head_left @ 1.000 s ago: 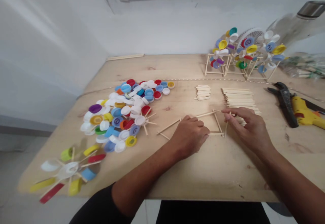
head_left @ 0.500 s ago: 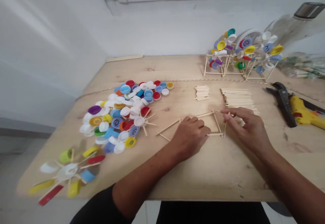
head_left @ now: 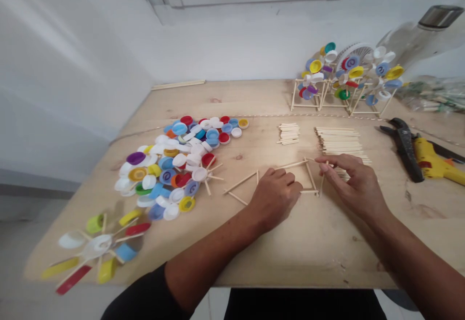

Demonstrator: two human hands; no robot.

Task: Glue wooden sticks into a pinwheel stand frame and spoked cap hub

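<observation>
Left hand [head_left: 276,195] lies knuckles-up on the stick frame [head_left: 311,176], likely pinning it flat to the worktop [head_left: 308,247]. Whether its curled fingers grip anything, can't tell. Right hand [head_left: 350,179] pinches 1 stick [head_left: 321,187] at the frame's right corner, just beside the stick pile [head_left: 339,141], supply within easy reach. Bottle caps [head_left: 174,165] heaped left, glue gun [head_left: 434,162] far right. Bare plywood, plain white walls.

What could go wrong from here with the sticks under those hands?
The stick frame looks loose; if the left hand lifts, it may shift. The right hand pinches a stick beside the pile of long sticks and might scatter it. The cap pinwheel lies at the table edge and could drop.
</observation>
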